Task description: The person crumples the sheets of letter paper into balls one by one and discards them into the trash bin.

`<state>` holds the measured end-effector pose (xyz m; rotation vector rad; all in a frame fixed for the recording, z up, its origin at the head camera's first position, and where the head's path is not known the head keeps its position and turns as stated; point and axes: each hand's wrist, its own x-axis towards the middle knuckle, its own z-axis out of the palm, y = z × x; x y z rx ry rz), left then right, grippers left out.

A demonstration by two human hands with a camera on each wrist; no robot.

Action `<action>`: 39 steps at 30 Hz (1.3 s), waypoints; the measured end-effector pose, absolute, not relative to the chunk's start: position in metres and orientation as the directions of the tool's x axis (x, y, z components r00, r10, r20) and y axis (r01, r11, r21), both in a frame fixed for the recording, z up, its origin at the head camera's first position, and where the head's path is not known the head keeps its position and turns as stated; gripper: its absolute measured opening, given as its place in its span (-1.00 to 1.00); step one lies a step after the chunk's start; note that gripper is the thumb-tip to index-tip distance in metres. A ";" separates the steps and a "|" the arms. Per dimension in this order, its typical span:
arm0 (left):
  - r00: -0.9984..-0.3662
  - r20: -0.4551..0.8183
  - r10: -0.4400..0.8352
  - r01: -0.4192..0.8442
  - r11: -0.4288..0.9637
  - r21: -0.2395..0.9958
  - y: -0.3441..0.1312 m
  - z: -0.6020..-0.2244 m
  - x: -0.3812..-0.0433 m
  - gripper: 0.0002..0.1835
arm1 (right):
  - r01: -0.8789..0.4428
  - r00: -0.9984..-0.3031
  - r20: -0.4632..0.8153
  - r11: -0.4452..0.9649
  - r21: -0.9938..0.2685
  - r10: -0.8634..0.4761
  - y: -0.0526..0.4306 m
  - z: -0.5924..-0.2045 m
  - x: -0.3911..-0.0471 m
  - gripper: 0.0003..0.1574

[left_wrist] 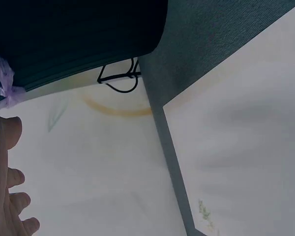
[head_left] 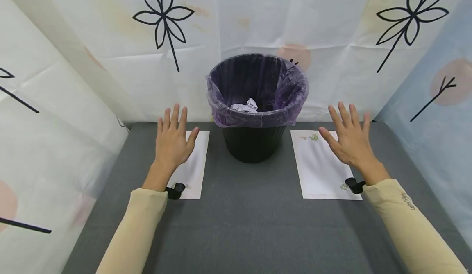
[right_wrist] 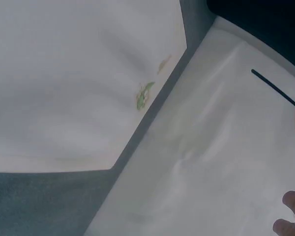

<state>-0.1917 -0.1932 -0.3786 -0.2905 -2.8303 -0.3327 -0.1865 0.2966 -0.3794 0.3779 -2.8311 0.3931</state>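
Note:
My left hand [head_left: 171,143] is held over the left sheet of paper [head_left: 197,163], fingers straight and thumb spread, with nothing in it. On the other side, my right hand [head_left: 350,141] hovers above the right sheet of paper [head_left: 313,171], its fingers also straight and apart. Both sheets lie flat and carry small printed plant designs. Between the hands stands a black bin [head_left: 254,143] lined with a purple plastic bag [head_left: 258,118]. Crumpled white paper [head_left: 247,107] shows inside it. In the left wrist view, fingertips [left_wrist: 19,200] appear at the lower left.
A dark grey tabletop [head_left: 236,225] lies under everything. White cloth with black flower drawings [head_left: 163,16] hangs behind the table and along the left, and a bluish cloth [head_left: 435,114] hangs at the right. Each wrist wears a small black camera [head_left: 176,191].

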 end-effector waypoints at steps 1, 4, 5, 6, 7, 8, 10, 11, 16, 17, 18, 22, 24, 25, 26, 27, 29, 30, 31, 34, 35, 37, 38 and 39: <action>-0.940 0.297 0.167 0.232 0.952 0.199 -0.193 -0.381 -0.191 -0.21 | -0.294 -0.931 0.289 0.927 -0.234 -0.223 0.295 -0.380 -0.184 -0.02; -0.938 0.300 0.172 0.239 0.949 0.206 -0.191 -0.386 -0.187 -0.21 | -0.311 -0.926 0.297 0.918 -0.246 -0.234 0.291 -0.384 -0.177 -0.03; -0.938 0.302 0.172 0.241 0.948 0.209 -0.191 -0.387 -0.186 -0.21 | -0.315 -0.924 0.302 0.915 -0.252 -0.235 0.289 -0.385 -0.175 -0.03; -0.937 0.304 0.173 0.244 0.946 0.214 -0.190 -0.389 -0.184 -0.21 | -0.319 -0.922 0.306 0.912 -0.259 -0.236 0.287 -0.387 -0.173 -0.04; -0.936 0.306 0.174 0.247 0.944 0.219 -0.190 -0.390 -0.183 -0.21 | -0.324 -0.920 0.311 0.908 -0.267 -0.237 0.286 -0.389 -0.171 -0.04; -0.935 0.309 0.175 0.251 0.941 0.226 -0.189 -0.392 -0.182 -0.22 | -0.328 -0.919 0.315 0.905 -0.272 -0.238 0.284 -0.391 -0.170 -0.05; -0.932 0.316 0.178 0.259 0.936 0.239 -0.188 -0.396 -0.179 -0.22 | -0.339 -0.913 0.329 0.895 -0.290 -0.239 0.280 -0.396 -0.166 -0.06; -0.930 0.322 0.179 0.265 0.933 0.245 -0.188 -0.398 -0.177 -0.22 | -0.345 -0.910 0.339 0.890 -0.298 -0.240 0.278 -0.399 -0.164 -0.07; -0.918 0.351 0.184 0.290 0.916 0.277 -0.185 -0.410 -0.170 -0.25 | -0.374 -0.891 0.386 0.870 -0.322 -0.240 0.268 -0.414 -0.156 -0.13; -0.917 0.356 0.183 0.293 0.912 0.287 -0.185 -0.412 -0.168 -0.26 | -0.377 -0.888 0.392 0.867 -0.326 -0.239 0.265 -0.418 -0.154 -0.14; -0.916 0.358 0.181 0.297 0.907 0.299 -0.185 -0.414 -0.167 -0.26 | -0.381 -0.886 0.398 0.862 -0.333 -0.238 0.263 -0.421 -0.153 -0.15; -0.918 0.365 0.153 0.296 0.878 0.377 -0.186 -0.422 -0.162 -0.28 | -0.408 -0.870 0.434 0.837 -0.365 -0.235 0.250 -0.434 -0.148 -0.26; -0.925 0.355 0.131 0.286 0.857 0.428 -0.188 -0.426 -0.160 -0.29 | -0.416 -0.867 0.441 0.824 -0.386 -0.231 0.242 -0.440 -0.146 -0.31; -0.931 0.347 0.118 0.277 0.845 0.457 -0.189 -0.429 -0.160 -0.30 | -0.416 -0.870 0.437 0.818 -0.398 -0.229 0.238 -0.443 -0.144 -0.34; -0.937 0.334 0.102 0.265 0.832 0.488 -0.191 -0.432 -0.160 -0.30 | -0.411 -0.876 0.426 0.813 -0.412 -0.227 0.233 -0.446 -0.142 -0.36; -0.943 0.321 0.088 0.252 0.819 0.515 -0.193 -0.435 -0.159 -0.30 | -0.405 -0.884 0.409 0.807 -0.430 -0.225 0.228 -0.448 -0.140 -0.38; -0.955 0.292 0.058 0.222 0.794 0.566 -0.198 -0.441 -0.159 -0.30 | -0.389 -0.902 0.369 0.790 -0.474 -0.223 0.218 -0.452 -0.137 -0.41; -0.960 0.278 0.043 0.206 0.780 0.591 -0.200 -0.443 -0.159 -0.31 | -0.383 -0.910 0.349 0.780 -0.495 -0.225 0.212 -0.454 -0.135 -0.42; -0.964 0.263 0.029 0.190 0.768 0.611 -0.203 -0.446 -0.159 -0.31 | -0.380 -0.915 0.334 0.770 -0.513 -0.229 0.207 -0.456 -0.133 -0.44; -0.974 0.225 -0.006 0.146 0.744 0.652 -0.212 -0.453 -0.159 -0.33 | -0.383 -0.920 0.303 0.728 -0.568 -0.248 0.190 -0.460 -0.130 -0.49; -0.977 0.214 -0.017 0.131 0.742 0.657 -0.216 -0.455 -0.159 -0.33 | -0.386 -0.921 0.295 0.714 -0.585 -0.256 0.184 -0.462 -0.130 -0.50; -0.982 0.186 -0.036 0.099 0.742 0.663 -0.224 -0.457 -0.158 -0.33 | -0.385 -0.923 0.276 0.681 -0.623 -0.269 0.173 -0.464 -0.129 -0.51; -0.984 0.174 -0.047 0.082 0.744 0.663 -0.228 -0.459 -0.158 -0.33 | -0.382 -0.924 0.265 0.666 -0.641 -0.275 0.168 -0.465 -0.128 -0.51; -0.985 0.163 -0.059 0.064 0.747 0.661 -0.232 -0.459 -0.158 -0.33 | -0.378 -0.926 0.254 0.652 -0.657 -0.280 0.163 -0.466 -0.128 -0.51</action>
